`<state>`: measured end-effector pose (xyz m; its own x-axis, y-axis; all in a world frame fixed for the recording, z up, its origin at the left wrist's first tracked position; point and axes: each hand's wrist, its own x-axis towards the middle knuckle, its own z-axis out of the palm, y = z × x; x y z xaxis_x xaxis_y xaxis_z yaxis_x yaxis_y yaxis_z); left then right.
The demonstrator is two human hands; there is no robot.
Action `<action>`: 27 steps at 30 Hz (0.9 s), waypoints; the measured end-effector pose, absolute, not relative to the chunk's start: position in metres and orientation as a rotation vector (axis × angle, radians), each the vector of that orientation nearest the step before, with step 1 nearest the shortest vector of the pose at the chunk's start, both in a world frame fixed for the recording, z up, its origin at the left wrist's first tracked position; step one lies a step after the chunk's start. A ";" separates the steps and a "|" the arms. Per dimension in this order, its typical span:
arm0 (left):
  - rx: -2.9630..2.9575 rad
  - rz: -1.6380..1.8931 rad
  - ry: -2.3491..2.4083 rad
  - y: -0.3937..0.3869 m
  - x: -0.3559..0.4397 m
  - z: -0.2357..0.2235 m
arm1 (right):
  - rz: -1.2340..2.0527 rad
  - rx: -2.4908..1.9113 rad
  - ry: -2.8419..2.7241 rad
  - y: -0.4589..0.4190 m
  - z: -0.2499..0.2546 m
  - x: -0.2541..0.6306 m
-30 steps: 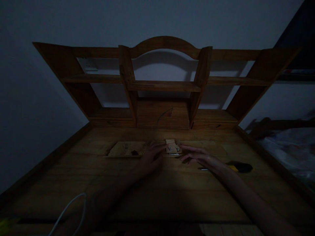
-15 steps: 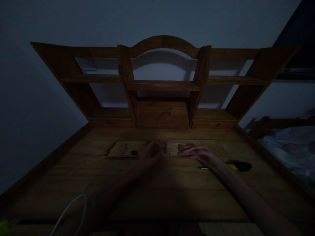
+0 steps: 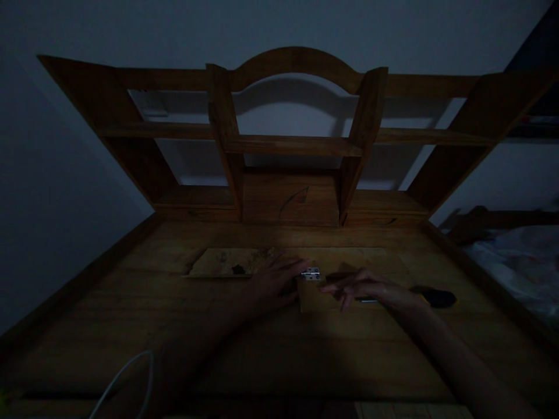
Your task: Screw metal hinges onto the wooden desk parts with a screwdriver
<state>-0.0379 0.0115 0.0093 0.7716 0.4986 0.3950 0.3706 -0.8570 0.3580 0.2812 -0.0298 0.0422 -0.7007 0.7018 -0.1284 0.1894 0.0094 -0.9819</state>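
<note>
A small metal hinge (image 3: 311, 273) lies between my hands, joining a long thin board (image 3: 349, 255) to a small wooden piece (image 3: 311, 299) on its near side. My left hand (image 3: 275, 282) rests with fingers stretched out, their tips at the hinge's left end. From the right, my right hand (image 3: 362, 285) reaches over the small piece, fingers apart and the index fingertip at its surface near the hinge. Behind my right wrist is a screwdriver (image 3: 439, 298) with a dark handle, partly hidden by it.
A rough, broken-edged section of wood (image 3: 222, 262) shows left of my hands. The wooden desk (image 3: 174, 326) carries a shelf unit (image 3: 292, 148) at the back. A white cable (image 3: 126, 366) loops at lower left. Light is dim.
The small wooden piece has swung down toward me and lies flat, with the hinge now showing. My left hand has flattened and moved slightly right; my right fingers have come lower.
</note>
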 end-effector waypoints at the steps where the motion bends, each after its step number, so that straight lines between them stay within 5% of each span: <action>1: 2.721 0.703 0.667 0.011 -0.039 0.010 | 1.736 -0.915 -1.892 -0.030 0.042 0.281; 18: 2.827 0.656 0.495 0.021 -0.041 0.007 | 1.788 -1.047 -1.728 -0.027 0.029 0.280; 27: 2.703 0.662 0.954 0.039 -0.063 0.000 | 0.876 -1.416 -1.723 -0.031 0.034 0.315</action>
<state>-0.0634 0.0394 0.0002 0.6916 0.6347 0.3448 0.5452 -0.7718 0.3272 0.3150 -0.0312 0.0341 -0.1289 0.9852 0.1132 0.4892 0.1625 -0.8569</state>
